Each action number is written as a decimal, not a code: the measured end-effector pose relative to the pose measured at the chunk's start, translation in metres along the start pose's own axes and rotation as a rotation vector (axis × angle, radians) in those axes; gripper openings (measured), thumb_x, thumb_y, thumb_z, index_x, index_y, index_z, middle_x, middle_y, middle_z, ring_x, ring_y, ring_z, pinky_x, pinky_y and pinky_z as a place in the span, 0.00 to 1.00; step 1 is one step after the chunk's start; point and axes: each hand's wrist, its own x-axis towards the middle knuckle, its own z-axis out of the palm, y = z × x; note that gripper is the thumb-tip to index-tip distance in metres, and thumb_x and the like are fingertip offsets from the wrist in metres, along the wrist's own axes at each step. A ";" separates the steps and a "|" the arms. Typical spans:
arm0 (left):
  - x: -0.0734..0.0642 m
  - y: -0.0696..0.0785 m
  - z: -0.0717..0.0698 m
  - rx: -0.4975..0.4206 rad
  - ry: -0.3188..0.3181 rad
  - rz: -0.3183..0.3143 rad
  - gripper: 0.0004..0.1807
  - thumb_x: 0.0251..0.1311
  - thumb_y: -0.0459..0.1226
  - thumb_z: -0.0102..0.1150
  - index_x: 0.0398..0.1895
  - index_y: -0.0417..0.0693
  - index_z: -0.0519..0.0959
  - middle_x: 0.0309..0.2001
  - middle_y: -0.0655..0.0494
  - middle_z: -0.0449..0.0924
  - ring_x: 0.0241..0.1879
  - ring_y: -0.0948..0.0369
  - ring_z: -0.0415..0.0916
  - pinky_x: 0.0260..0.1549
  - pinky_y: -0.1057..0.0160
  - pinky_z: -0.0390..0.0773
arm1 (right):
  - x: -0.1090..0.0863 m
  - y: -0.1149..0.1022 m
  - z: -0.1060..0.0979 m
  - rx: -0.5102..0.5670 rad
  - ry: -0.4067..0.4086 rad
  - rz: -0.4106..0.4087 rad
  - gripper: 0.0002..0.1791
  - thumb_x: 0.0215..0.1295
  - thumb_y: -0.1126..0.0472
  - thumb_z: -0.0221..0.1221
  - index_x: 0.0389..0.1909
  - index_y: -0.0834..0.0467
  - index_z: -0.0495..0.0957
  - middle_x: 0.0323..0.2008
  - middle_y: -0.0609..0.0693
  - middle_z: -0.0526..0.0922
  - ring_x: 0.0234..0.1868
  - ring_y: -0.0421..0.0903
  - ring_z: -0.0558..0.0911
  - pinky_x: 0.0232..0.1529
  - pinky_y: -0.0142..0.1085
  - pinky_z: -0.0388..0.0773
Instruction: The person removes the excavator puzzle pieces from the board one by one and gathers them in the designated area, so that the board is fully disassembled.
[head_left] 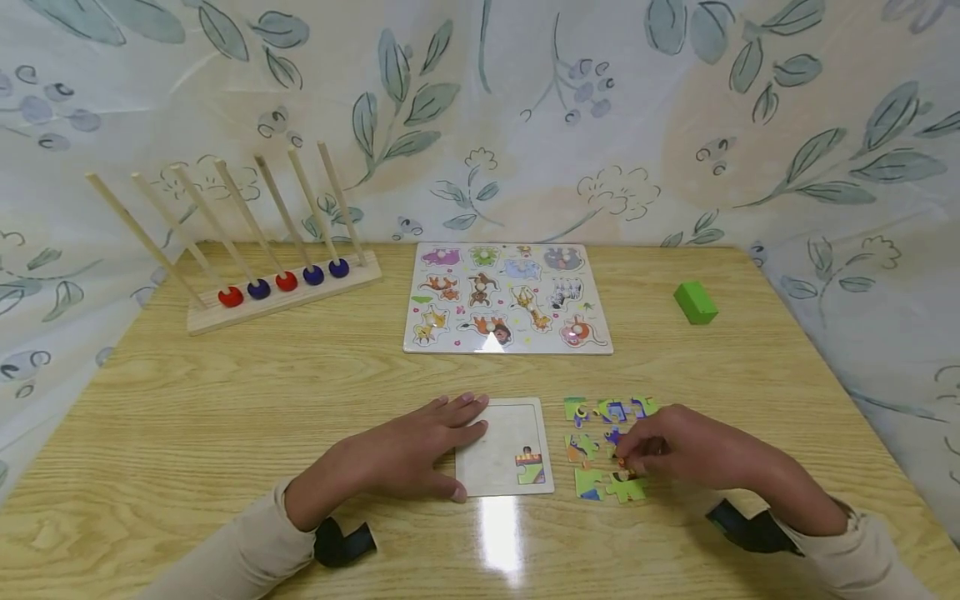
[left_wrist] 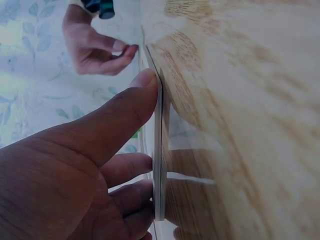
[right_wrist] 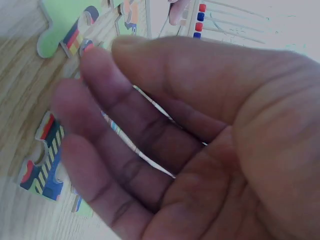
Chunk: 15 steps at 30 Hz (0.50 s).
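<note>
My left hand (head_left: 412,446) rests along the left side of a square wooden puzzle tray (head_left: 487,454), its fingers extended. In the left wrist view the thumb (left_wrist: 120,102) presses the edge of the tray. One jigsaw piece (head_left: 531,469) lies in the tray's lower right corner. Right of the tray, my right hand (head_left: 678,446) is over the loose jigsaw pieces, thumb and index finger pinching at a small colourful piece (head_left: 621,462) largely hidden by the fingers. Other loose pieces lie around it, among them a green one (head_left: 588,483) and a striped one (right_wrist: 44,157).
Behind the tray lies an animal peg puzzle board (head_left: 510,300). At the back left stands a wooden rack (head_left: 285,287) with upright rods and red and blue beads. A green block (head_left: 695,302) sits at the back right. A patterned cloth (head_left: 480,125) hangs behind the table.
</note>
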 end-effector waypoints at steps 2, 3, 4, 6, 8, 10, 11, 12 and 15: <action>0.000 0.000 0.000 0.004 0.001 0.002 0.44 0.57 0.51 0.67 0.74 0.46 0.61 0.77 0.55 0.43 0.75 0.58 0.36 0.71 0.53 0.44 | 0.001 0.000 0.000 0.012 0.002 0.003 0.07 0.64 0.65 0.62 0.42 0.58 0.84 0.39 0.43 0.84 0.39 0.38 0.82 0.37 0.33 0.80; 0.000 0.000 0.000 0.006 0.002 0.003 0.44 0.57 0.51 0.67 0.74 0.46 0.61 0.77 0.54 0.43 0.75 0.58 0.36 0.71 0.53 0.44 | 0.001 -0.001 -0.001 0.012 0.009 -0.001 0.07 0.65 0.65 0.62 0.42 0.58 0.84 0.39 0.42 0.84 0.38 0.38 0.81 0.37 0.33 0.80; 0.000 0.000 0.000 0.008 0.004 0.003 0.44 0.57 0.51 0.67 0.74 0.46 0.61 0.77 0.54 0.43 0.75 0.58 0.36 0.71 0.53 0.44 | 0.002 -0.001 -0.001 0.006 0.018 -0.002 0.07 0.65 0.66 0.62 0.42 0.58 0.84 0.38 0.42 0.84 0.38 0.38 0.81 0.36 0.32 0.80; 0.000 0.000 0.001 0.013 0.006 0.003 0.44 0.57 0.51 0.67 0.74 0.46 0.61 0.77 0.54 0.43 0.75 0.58 0.36 0.71 0.54 0.44 | 0.004 -0.003 -0.001 -0.013 0.037 -0.017 0.07 0.65 0.66 0.61 0.42 0.58 0.84 0.36 0.41 0.84 0.36 0.37 0.80 0.34 0.32 0.80; 0.000 0.000 0.001 0.015 0.006 0.001 0.44 0.57 0.51 0.67 0.74 0.46 0.61 0.77 0.54 0.43 0.75 0.58 0.36 0.71 0.54 0.44 | 0.007 -0.006 0.000 -0.020 0.051 -0.020 0.07 0.66 0.66 0.61 0.42 0.57 0.84 0.35 0.41 0.84 0.34 0.36 0.79 0.33 0.32 0.79; 0.000 0.000 0.001 0.014 0.007 -0.001 0.44 0.57 0.51 0.67 0.74 0.46 0.62 0.77 0.55 0.43 0.75 0.58 0.36 0.71 0.54 0.44 | 0.010 -0.008 0.002 -0.012 0.062 -0.019 0.07 0.66 0.66 0.60 0.42 0.57 0.84 0.35 0.42 0.83 0.32 0.37 0.78 0.32 0.32 0.78; 0.000 0.000 0.001 0.012 0.007 -0.003 0.44 0.57 0.51 0.67 0.74 0.46 0.62 0.77 0.55 0.43 0.75 0.58 0.36 0.71 0.54 0.44 | 0.012 -0.010 0.002 0.000 0.064 -0.021 0.07 0.66 0.66 0.60 0.42 0.58 0.84 0.35 0.43 0.83 0.31 0.37 0.78 0.31 0.32 0.78; 0.000 0.000 0.001 0.010 0.007 -0.004 0.44 0.57 0.51 0.67 0.74 0.46 0.61 0.77 0.55 0.43 0.75 0.58 0.36 0.71 0.53 0.44 | 0.014 -0.011 0.003 0.012 0.067 -0.020 0.07 0.67 0.67 0.59 0.42 0.58 0.84 0.35 0.43 0.83 0.30 0.38 0.78 0.30 0.32 0.78; 0.000 -0.001 0.001 0.004 0.006 -0.005 0.44 0.57 0.51 0.67 0.74 0.46 0.61 0.77 0.55 0.43 0.75 0.58 0.36 0.71 0.53 0.45 | 0.021 -0.015 0.006 0.014 0.070 -0.038 0.08 0.67 0.67 0.59 0.44 0.60 0.84 0.36 0.45 0.83 0.30 0.38 0.78 0.29 0.32 0.78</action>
